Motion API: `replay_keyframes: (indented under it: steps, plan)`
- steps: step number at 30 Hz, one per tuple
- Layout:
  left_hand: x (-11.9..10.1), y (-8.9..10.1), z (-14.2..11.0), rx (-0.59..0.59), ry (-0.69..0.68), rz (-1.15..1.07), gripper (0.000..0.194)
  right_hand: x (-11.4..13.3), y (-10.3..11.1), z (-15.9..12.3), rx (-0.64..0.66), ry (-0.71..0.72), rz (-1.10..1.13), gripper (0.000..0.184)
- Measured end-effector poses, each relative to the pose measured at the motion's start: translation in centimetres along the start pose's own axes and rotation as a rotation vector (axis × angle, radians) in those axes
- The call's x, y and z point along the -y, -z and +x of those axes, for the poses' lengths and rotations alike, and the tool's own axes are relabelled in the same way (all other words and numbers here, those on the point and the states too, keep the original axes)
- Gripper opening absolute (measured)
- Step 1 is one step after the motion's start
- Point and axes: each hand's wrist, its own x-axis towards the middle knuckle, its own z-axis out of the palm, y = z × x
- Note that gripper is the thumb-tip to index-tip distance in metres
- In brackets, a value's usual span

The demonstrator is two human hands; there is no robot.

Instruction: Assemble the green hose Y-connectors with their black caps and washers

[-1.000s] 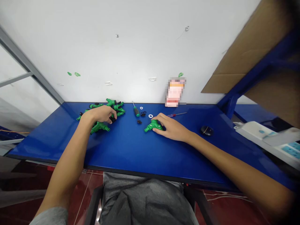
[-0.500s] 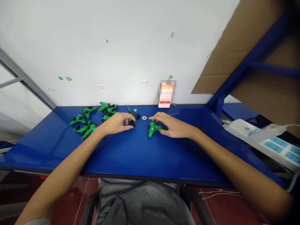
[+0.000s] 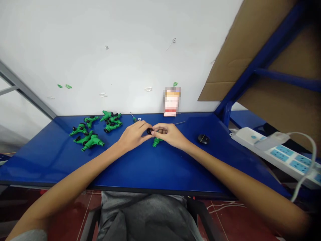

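Green connectors (image 3: pixel 93 142): toward the left edge of the worktop (image 3: pixel 140 167). Left hand (image 3: pixel 134 134): forearm (image 3: pixel 82 177) over front edge, fingertips pinching black part (image 3: pixel 149 131). Black part: mid-worktop; step, I judge, two-handed handling, next needing a steady pinch. Green connector (image 3: pixel 156 143): partly hidden by right hand (image 3: pixel 173 135). Right hand: fingers curled, meeting black part; grip, I cannot tell.

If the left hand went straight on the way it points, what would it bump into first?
Probably the right hand, just past the black part at the tips of the left hand, though depth there is hard to judge.
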Motion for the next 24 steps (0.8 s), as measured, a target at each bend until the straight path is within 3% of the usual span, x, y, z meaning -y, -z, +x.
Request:
replay_keyframes:
  steps: [5, 8, 12, 15, 20, 24]
  plan:
    - [1.6, 1.6, 3.2, 0.074, 0.017, -0.099, 0.044, -0.7, 1.3, 0.4, -0.151, 0.04, -0.015, 0.041]
    - [3.9, 2.4, 5.3, 0.179, 0.006, -0.046, 0.026, -1.1, 2.8, 0.9, -0.238, 0.021, 0.025, 0.041]
    - [6.0, 1.4, 6.4, 0.399, -0.105, 0.09, 0.025, -1.1, 3.9, 1.1, -0.253, 0.022, 0.044, 0.042]
    - [6.0, 0.1, 6.5, 0.479, -0.171, 0.181, 0.02, -1.0, 3.5, 0.9, -0.263, 0.025, 0.053, 0.042]
    - [5.5, -0.1, 6.9, 0.503, -0.213, 0.216, 0.016, -1.0, 2.3, 0.6, -0.241, 0.008, 0.072, 0.043]
    - [5.6, -0.6, 7.3, 0.447, -0.238, 0.261, 0.009, -0.5, 1.8, 0.6, -0.245, 0.016, 0.082, 0.046]
